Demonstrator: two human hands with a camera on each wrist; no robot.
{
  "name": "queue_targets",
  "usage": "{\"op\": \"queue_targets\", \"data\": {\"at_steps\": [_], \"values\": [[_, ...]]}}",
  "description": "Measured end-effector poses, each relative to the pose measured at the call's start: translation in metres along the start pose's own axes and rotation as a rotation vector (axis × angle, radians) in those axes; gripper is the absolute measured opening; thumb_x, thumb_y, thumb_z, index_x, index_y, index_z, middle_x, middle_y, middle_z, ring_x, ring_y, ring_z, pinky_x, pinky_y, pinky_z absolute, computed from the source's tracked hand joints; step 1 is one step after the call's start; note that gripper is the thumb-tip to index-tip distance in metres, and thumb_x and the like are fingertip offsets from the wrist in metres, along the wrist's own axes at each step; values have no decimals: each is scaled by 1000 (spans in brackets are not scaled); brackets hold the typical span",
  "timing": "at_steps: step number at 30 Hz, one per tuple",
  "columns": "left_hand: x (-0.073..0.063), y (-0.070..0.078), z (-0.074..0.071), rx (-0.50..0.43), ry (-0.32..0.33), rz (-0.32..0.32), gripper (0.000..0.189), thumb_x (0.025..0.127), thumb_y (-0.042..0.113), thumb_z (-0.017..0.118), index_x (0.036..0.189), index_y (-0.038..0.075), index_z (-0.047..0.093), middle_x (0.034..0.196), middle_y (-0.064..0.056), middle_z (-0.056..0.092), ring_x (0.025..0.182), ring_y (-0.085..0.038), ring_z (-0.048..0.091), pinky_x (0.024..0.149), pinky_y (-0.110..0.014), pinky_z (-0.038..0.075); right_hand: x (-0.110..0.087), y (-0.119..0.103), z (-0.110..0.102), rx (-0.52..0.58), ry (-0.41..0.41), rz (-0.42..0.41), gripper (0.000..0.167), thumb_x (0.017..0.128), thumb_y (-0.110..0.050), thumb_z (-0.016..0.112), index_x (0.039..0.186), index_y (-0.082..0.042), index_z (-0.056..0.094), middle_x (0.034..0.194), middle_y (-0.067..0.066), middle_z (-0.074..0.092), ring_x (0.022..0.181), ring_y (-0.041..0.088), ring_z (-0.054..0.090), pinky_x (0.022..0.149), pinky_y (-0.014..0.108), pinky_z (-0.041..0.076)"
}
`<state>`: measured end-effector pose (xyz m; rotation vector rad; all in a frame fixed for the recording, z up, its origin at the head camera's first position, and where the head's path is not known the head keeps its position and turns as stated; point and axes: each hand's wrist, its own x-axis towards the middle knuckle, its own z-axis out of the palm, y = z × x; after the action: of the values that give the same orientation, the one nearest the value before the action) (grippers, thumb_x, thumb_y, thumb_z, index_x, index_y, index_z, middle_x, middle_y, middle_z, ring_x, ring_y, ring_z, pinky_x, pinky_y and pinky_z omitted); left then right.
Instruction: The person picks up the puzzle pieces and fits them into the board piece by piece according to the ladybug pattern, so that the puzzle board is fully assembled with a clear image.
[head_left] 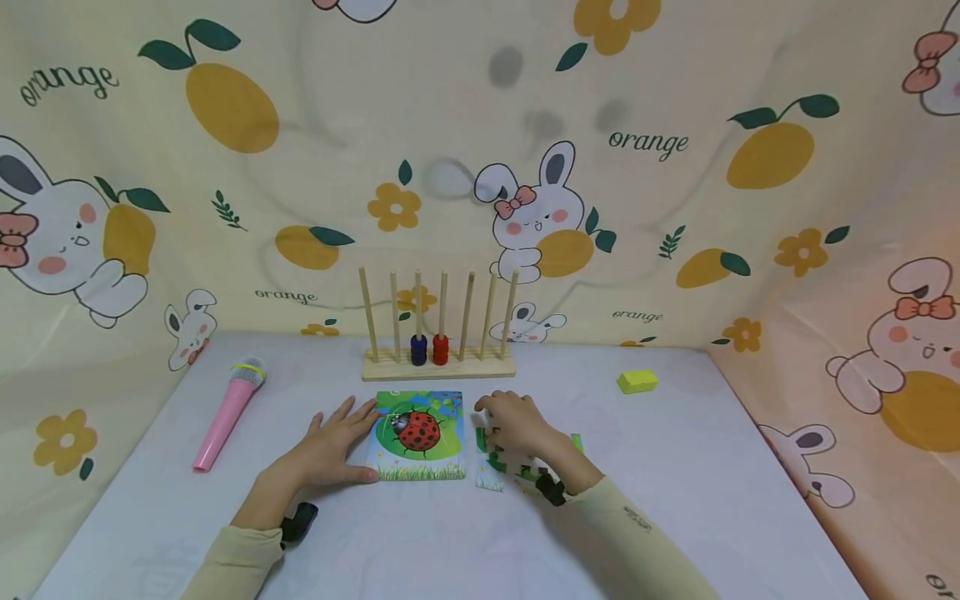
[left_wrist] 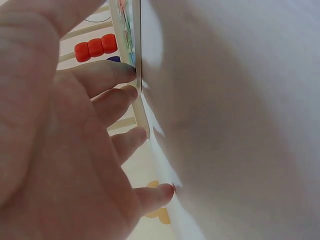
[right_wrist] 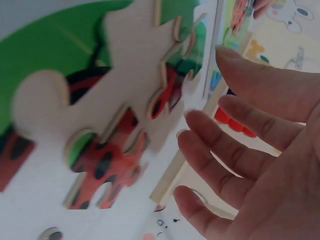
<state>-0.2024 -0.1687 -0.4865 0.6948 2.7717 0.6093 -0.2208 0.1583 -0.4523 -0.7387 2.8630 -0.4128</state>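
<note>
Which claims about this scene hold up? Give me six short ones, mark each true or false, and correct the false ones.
1. The left hand touches the ladybug picture. True.
2. The right hand is over loose puzzle pieces. True.
3. The puzzle pieces lie left of the ladybug picture. False: they lie to its right.
4. A wooden rack behind the picture carries red beads and blue beads. True.
5. The red and blue beads share one peg. False: they sit on two neighbouring pegs.
6. The ladybug picture stands upright against the rack. False: it lies flat, in front of the rack.
</note>
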Motion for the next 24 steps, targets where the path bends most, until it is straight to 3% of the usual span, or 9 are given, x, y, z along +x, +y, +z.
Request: {"op": "queue_targets", "data": {"at_steps": [5,12,24], "values": [[0,0,2,17,2,-9,104,73,60,80,151,3,41,161,-16,28,148,-49,12,104,-81,9,-2,5,2,22,-3,22,53,74,-12,88,122,-8,67,95,5,63,94,28,58,82,53,44],[0,0,1,2,-9,-8,103,75,59,80,152,3,40,162,-16,27,148,-49,11,104,-81,7,-4,4,2,18,-21,21,51,76,-3,86,123,-8,66,87,2,59,88,24,53,79,48,41],[0,1,0,1,-11,-2,104,74,58,81,152,2,39,161,-17,28,148,-48,12,104,-81,8,-5,7,4,-26,-7,-7,49,74,-2,86,119,-9,68,93,3,59,91,25,54,77,45,42]]}}
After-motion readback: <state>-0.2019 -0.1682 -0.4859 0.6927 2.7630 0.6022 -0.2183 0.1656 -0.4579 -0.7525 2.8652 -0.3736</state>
